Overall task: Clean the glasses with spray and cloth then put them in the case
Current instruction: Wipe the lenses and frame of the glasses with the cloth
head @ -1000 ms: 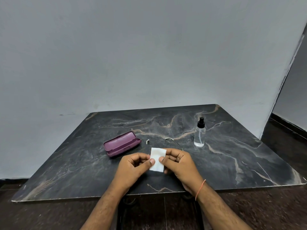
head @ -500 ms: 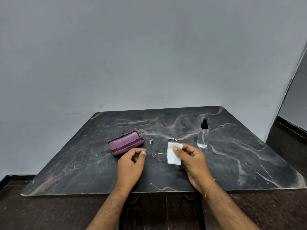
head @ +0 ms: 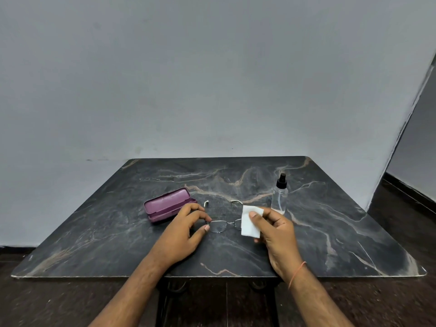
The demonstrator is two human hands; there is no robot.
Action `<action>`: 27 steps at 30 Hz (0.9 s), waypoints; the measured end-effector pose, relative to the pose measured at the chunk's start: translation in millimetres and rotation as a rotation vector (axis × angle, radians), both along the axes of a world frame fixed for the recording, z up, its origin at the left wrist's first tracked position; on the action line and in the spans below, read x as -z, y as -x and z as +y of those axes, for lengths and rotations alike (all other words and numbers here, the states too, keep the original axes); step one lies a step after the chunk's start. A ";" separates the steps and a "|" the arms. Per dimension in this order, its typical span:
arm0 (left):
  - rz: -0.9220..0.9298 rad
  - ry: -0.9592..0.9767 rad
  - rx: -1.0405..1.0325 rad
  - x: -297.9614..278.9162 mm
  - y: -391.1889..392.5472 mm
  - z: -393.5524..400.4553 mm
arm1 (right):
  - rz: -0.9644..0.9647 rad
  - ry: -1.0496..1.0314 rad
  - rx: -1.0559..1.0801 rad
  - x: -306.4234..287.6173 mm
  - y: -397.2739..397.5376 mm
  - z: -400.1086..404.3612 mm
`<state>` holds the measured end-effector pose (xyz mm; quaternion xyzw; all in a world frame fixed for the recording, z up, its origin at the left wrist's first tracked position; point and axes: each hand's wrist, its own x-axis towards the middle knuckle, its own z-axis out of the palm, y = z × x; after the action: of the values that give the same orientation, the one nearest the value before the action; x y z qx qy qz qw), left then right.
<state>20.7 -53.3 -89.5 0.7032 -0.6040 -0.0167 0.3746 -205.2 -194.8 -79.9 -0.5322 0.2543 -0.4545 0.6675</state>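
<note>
Since the earlier frame, left hand [head: 182, 228] advanced to pinch the left end of the glasses [head: 223, 225], which lie on the table [head: 330, 232] between both hands, long axis left-right, temples pointing away; right hand [head: 274, 226] grips the cloth [head: 250, 221] over the right lens; open case [head: 168, 204] just left.

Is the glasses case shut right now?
No, the purple case lies on the table with its lid open, left of the glasses, and nothing shows inside it.
</note>
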 end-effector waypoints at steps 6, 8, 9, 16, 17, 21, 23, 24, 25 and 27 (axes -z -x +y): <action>-0.101 0.046 0.039 -0.5 -2.0 -5.3 | 0.020 0.023 0.004 -0.4 -1.0 1.3; -0.107 0.102 0.034 -1.1 -1.5 -7.4 | 0.035 0.048 0.024 1.5 -2.3 0.6; -0.098 0.133 0.032 -1.9 -1.3 -8.3 | 0.048 0.071 0.035 2.7 -2.9 0.5; 0.151 0.337 -0.072 -4.0 6.4 -23.6 | 0.135 0.361 0.165 8.5 -6.0 3.4; 0.194 0.353 -0.082 -3.5 8.5 -27.0 | 0.141 0.392 0.198 8.3 -6.2 4.6; 0.275 0.396 -0.074 -3.1 14.0 -36.9 | 0.215 0.535 0.338 2.8 -6.7 7.6; 0.270 0.397 -0.063 -2.7 14.1 -38.0 | 0.300 0.693 0.408 0.8 -9.6 5.8; 0.267 0.395 -0.060 -2.6 13.7 -38.0 | 0.344 0.783 0.438 0.0 -12.2 4.4; 0.266 0.394 -0.059 -2.5 13.6 -37.4 | 0.388 0.866 0.464 -0.7 -14.3 2.7; 0.261 0.392 -0.056 -2.1 13.0 -36.0 | 0.439 0.991 0.509 -2.6 -20.1 -1.3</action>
<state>7.7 -89.3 -87.4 0.6255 -0.5222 0.0205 0.5793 -185.1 -196.2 -77.3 -0.7841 0.2634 -0.5438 0.1418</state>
